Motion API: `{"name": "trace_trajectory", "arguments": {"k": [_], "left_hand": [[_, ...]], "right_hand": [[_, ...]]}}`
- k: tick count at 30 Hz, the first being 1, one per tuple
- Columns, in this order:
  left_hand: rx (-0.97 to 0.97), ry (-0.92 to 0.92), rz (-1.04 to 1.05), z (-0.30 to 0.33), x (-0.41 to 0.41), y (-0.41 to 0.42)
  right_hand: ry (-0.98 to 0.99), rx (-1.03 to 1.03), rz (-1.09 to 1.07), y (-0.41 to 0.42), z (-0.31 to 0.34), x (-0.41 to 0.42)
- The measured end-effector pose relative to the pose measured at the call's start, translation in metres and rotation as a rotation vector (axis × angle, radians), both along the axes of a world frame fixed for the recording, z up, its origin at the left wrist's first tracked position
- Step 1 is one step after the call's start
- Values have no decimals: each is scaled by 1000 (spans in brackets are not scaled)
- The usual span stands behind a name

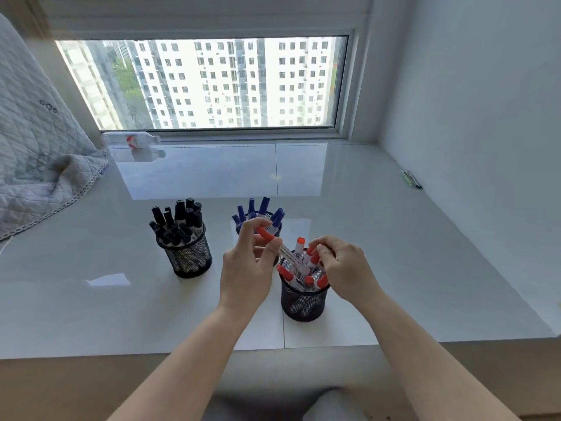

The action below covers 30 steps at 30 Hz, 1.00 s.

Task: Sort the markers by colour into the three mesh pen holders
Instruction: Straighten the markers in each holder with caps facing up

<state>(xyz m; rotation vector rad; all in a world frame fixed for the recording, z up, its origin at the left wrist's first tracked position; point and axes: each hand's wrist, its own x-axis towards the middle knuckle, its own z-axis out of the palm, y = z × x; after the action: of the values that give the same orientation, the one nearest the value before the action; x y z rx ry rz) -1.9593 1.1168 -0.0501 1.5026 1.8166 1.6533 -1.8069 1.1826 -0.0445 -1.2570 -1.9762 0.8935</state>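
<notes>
Red-capped marker (pixel 274 241) pinched in left hand (pixel 247 265), lower end inside the nearest mesh holder (pixel 303 299). Right hand (pixel 343 268) curled round red markers there.

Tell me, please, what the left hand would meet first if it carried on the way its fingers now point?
Probably the blue markers in the far mesh holder: the left hand, pinching a red-capped marker, has its fingers reaching up and away towards them. Depth is unclear from this one view.

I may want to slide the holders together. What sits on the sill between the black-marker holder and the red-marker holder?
Nothing rests there: in the head view the sill between the black-marker holder and the red-marker holder is bare; only the left hand hovers above it.
</notes>
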Motion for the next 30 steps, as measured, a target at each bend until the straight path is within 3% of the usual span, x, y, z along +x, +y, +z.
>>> {"name": "trace_trajectory", "arguments": {"k": [4, 13, 19, 26, 30], "left_hand": [[-31, -15, -64, -5, 4, 0], [-138, 392, -35, -12, 12, 2], [-79, 488, -10, -28, 17, -4], [-198, 342, -125, -33, 15, -9], [-287, 79, -193, -46, 26, -17]], "right_hand": [[36, -9, -7, -1, -3, -1], [116, -47, 21, -1, -8, -3], [139, -22, -16, 0, -14, -3], [117, 12, -46, 1, -12, -5], [51, 205, -54, 6, -3, -5]]}}
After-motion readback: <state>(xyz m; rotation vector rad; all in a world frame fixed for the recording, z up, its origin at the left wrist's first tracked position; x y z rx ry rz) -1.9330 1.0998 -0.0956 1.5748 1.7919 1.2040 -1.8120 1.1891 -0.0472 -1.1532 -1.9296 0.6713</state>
